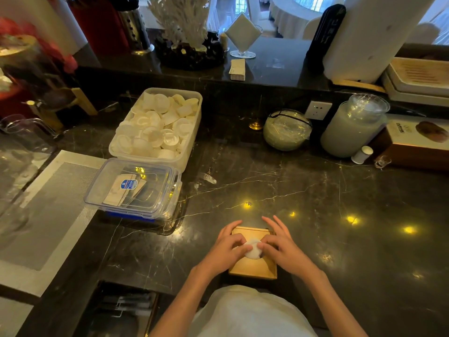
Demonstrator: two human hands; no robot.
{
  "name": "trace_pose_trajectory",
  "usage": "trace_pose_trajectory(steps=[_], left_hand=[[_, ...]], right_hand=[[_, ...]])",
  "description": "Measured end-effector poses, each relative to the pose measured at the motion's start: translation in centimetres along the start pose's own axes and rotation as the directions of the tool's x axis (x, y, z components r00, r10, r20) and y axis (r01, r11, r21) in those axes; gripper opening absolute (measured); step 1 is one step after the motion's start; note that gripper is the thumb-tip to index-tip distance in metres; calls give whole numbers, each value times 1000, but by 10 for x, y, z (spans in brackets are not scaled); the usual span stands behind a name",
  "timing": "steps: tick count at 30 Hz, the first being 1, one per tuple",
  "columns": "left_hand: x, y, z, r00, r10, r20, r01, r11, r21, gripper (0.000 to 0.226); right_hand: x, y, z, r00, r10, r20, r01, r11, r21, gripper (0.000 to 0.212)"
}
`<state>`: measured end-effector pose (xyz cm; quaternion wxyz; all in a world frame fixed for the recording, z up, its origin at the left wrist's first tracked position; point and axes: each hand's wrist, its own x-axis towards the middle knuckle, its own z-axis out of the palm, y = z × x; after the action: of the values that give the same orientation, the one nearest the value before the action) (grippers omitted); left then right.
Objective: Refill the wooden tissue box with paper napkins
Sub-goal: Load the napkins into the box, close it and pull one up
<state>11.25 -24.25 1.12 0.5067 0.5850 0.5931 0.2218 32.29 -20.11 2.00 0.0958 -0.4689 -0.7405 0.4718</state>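
A square wooden tissue box (252, 269) sits on the dark marble counter near its front edge, just ahead of me. A white paper napkin (253, 249) sticks out of the round hole in the box's lid. My left hand (227, 249) and my right hand (281, 246) rest on the lid from either side. The fingertips of both pinch the napkin between them. The far edge of the box shows beyond my fingers; the hole itself is mostly covered.
A white tub (192, 142) full of small white cups stands to the back left, with a clear lidded container (136, 188) in front of it. A glass bowl (286, 130) and a glass jar (352, 127) stand at the back right. An open drawer (124, 310) lies below left.
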Motion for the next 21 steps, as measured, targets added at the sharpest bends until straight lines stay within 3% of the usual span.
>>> trace_pose_trajectory(steps=[9,21], left_hand=[[7,-5,4,998,-13,-62,10,999,-49,21],[11,-17,11,994,-1,-106,-1,1000,-17,26]], right_hand=[[2,7,27,981,130,-143,-84,952,294,25],[2,9,28,980,115,-161,-60,949,308,26]])
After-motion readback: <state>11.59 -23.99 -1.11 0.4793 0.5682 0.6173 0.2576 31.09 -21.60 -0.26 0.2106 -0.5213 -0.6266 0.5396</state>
